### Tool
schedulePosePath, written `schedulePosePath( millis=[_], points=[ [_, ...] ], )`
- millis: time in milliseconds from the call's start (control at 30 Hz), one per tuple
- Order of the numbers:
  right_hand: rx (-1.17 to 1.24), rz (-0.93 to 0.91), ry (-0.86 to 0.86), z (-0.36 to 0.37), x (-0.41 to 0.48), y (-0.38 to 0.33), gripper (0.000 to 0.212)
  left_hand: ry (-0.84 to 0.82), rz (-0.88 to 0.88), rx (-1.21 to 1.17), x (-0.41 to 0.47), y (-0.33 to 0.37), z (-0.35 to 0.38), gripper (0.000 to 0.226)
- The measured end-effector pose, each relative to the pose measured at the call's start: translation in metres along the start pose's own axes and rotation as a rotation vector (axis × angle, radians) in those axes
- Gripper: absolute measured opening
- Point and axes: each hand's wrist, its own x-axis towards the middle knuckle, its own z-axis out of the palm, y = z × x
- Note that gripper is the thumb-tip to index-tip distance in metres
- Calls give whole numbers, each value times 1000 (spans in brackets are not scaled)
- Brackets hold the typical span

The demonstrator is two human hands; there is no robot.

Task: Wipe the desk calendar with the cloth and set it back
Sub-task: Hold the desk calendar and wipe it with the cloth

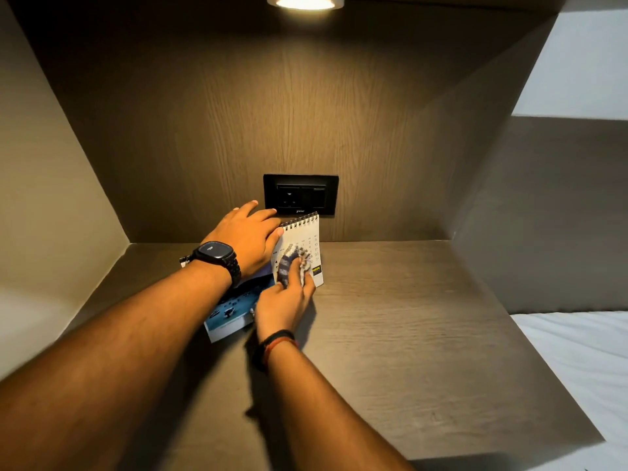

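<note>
A small spiral-bound desk calendar (307,236) stands upright on the wooden shelf (390,317), near the back wall. My left hand (249,237), with a dark watch on the wrist, grips the calendar's top left edge and steadies it. A blue-and-white patterned cloth (291,260) is bunched in my right hand (283,302), which presses it against the calendar's white front page. The page's lower left is hidden by the cloth. A blue printed sheet or page (229,309) lies flat on the shelf under my left wrist; whether it belongs to the calendar I cannot tell.
A black wall socket (300,194) sits on the wood back panel just behind the calendar. A ceiling lamp (305,1) glows overhead. Side walls close in the niche left and right. A white bed sheet (577,362) lies beyond the shelf's right edge.
</note>
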Motion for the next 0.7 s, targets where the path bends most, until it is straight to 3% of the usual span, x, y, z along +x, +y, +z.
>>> schedulePosePath(
  millis=[167, 333, 533, 700],
  points=[
    [-195, -96, -20, -2, -17, 22, 61, 11, -3, -9, 0, -1, 0, 45],
    [45, 67, 38, -6, 9, -1, 62, 17, -13, -19, 0, -2, -1, 45],
    [-147, -147, -10, 2, -20, 17, 63, 7, -15, 5, 0, -4, 1, 48],
    [27, 131, 45, -6, 8, 10, 64, -2, -16, 17, 0, -4, 1, 50]
  ],
)
